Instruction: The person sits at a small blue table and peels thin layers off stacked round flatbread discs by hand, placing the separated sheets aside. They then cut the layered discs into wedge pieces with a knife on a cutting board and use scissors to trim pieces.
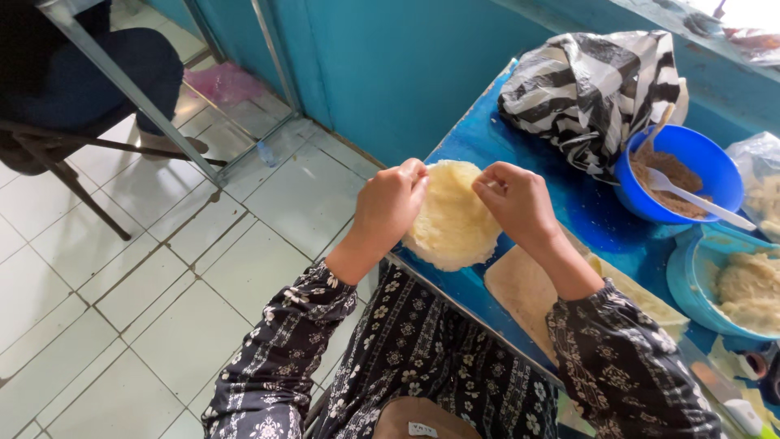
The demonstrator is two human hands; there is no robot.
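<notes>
Pale round dough disc held upright above blue table edge, frame centre. Left hand pinched on 9 o'clock rim, right hand on 2 o'clock rim, apparently for thinning. Blue filling bowl with white spoon at 3 o'clock.

Between our left hand and right hand we pinched a soft, matt dough round with a floury, rough face. Under our right wrist lay a pale, smooth wooden board on glossy blue-painted tabletop. Beyond our right hand sat a shiny blue plastic bowl and a crinkled striped plastic bag.
</notes>
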